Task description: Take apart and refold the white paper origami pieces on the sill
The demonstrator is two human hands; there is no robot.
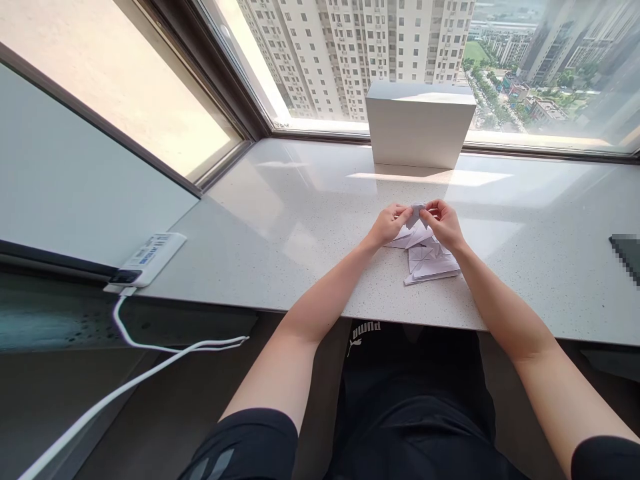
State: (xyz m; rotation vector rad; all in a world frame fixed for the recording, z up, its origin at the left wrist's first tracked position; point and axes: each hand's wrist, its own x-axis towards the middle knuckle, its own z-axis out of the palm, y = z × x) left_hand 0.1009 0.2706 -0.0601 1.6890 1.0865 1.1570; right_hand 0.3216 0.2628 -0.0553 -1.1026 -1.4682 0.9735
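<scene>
Both my hands meet over a pale stone windowsill counter point(300, 227). My left hand point(389, 223) and my right hand point(444, 223) each pinch the upper edge of a small folded white paper piece point(415, 215), fingers closed on it. Under and just in front of the hands lies a small heap of folded white paper shapes point(428, 262), flat on the counter. My bare forearms reach in from the bottom of the view.
A white rectangular box point(419, 125) stands at the back by the window. A white power strip point(147, 259) with a trailing white cable point(150, 363) rests at the counter's left edge. A dark blurred object point(627, 255) sits at the far right.
</scene>
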